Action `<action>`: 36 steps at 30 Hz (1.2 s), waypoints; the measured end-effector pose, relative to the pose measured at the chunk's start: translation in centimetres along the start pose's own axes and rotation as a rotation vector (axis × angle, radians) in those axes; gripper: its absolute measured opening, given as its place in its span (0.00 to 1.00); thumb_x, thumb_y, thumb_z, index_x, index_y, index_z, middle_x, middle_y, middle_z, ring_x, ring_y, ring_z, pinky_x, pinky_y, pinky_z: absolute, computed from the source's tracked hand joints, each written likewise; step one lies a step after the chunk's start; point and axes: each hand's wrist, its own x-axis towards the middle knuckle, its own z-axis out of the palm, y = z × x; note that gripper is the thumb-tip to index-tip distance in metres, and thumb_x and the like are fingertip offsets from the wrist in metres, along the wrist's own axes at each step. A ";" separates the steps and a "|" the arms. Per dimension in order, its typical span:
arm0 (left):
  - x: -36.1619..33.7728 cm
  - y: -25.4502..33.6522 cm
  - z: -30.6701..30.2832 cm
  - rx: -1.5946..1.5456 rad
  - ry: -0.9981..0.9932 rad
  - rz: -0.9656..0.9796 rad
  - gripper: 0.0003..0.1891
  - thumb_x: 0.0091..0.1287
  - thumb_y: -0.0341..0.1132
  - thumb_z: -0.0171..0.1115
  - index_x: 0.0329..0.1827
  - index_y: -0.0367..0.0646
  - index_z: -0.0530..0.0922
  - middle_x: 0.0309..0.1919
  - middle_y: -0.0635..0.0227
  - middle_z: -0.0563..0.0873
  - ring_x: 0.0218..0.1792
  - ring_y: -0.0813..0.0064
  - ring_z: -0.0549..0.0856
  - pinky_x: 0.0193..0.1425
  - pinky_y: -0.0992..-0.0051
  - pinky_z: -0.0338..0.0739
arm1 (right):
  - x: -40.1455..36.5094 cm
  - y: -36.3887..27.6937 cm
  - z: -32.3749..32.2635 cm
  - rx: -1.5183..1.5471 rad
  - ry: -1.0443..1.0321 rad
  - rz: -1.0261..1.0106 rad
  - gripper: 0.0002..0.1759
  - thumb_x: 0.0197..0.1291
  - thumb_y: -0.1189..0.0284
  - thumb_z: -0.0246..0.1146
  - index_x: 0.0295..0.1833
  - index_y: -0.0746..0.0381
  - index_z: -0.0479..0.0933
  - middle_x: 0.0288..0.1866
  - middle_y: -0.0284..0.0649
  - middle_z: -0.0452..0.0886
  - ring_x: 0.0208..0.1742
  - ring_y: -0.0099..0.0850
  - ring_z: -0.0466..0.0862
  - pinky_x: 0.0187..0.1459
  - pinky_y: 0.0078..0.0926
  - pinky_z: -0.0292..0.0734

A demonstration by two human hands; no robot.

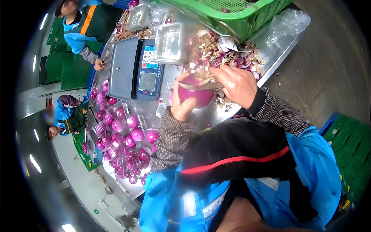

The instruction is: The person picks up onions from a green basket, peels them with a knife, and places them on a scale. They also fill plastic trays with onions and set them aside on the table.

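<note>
Your left hand (181, 99) is at the centre of the frame, fingers and thumb curved around the near side of a purple onion (199, 97). Your right hand (236, 83), just right of centre, is closed on the handle of a knife (201, 86), its blade pointing left across the top of the onion and hiding part of it. Both forearms reach up from the bottom of the frame.

At the top right, a green crate (253, 16) has a few scraps in it. A clear tray (169, 44) sits at upper centre, beside the scale (148, 79), with another tray (137, 17) above it. Clear packs of onions (125, 145) crowd the lower left of the table.

Peelings (210, 54) are heaped just beyond your hands, and a plastic bag (288, 25) lies at upper right. Two co-workers (94, 25) stand at the left.
</note>
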 end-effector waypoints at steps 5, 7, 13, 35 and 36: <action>-0.1 0.2 0.8 -0.035 -0.002 -0.025 0.43 0.57 0.45 0.69 0.71 0.39 0.57 0.60 0.55 0.75 0.60 0.63 0.77 0.64 0.63 0.73 | 0.3 0.8 0.5 -0.010 0.067 -0.039 0.16 0.50 0.78 0.64 0.48 0.61 0.76 0.32 0.38 0.77 0.32 0.35 0.83 0.33 0.30 0.80; 0.0 0.1 0.9 -0.030 0.001 -0.006 0.43 0.57 0.46 0.68 0.71 0.39 0.57 0.61 0.54 0.76 0.60 0.62 0.77 0.65 0.62 0.73 | 0.2 1.1 0.8 -0.014 0.043 -0.031 0.18 0.49 0.79 0.64 0.49 0.61 0.76 0.33 0.38 0.78 0.32 0.35 0.83 0.34 0.29 0.80; -0.4 -0.9 0.8 0.021 0.006 -0.012 0.41 0.57 0.45 0.68 0.69 0.37 0.59 0.59 0.51 0.76 0.59 0.60 0.79 0.65 0.62 0.73 | -1.2 3.9 2.4 0.022 0.042 0.007 0.24 0.49 0.80 0.63 0.56 0.60 0.77 0.42 0.40 0.83 0.36 0.38 0.86 0.35 0.32 0.82; -0.5 -0.9 0.4 -0.381 -0.178 -0.187 0.45 0.61 0.62 0.60 0.70 0.34 0.62 0.43 0.53 0.84 0.33 0.67 0.86 0.36 0.70 0.83 | -0.4 0.3 0.2 0.125 0.017 -0.020 0.19 0.53 0.81 0.65 0.52 0.59 0.79 0.34 0.39 0.77 0.33 0.37 0.83 0.33 0.33 0.78; -0.5 -1.0 0.4 -0.363 -0.194 -0.175 0.45 0.60 0.63 0.60 0.70 0.33 0.62 0.40 0.54 0.84 0.30 0.68 0.85 0.35 0.71 0.83 | -0.4 0.6 0.4 0.066 0.014 -0.044 0.22 0.48 0.79 0.66 0.52 0.59 0.79 0.36 0.37 0.79 0.34 0.34 0.84 0.34 0.29 0.80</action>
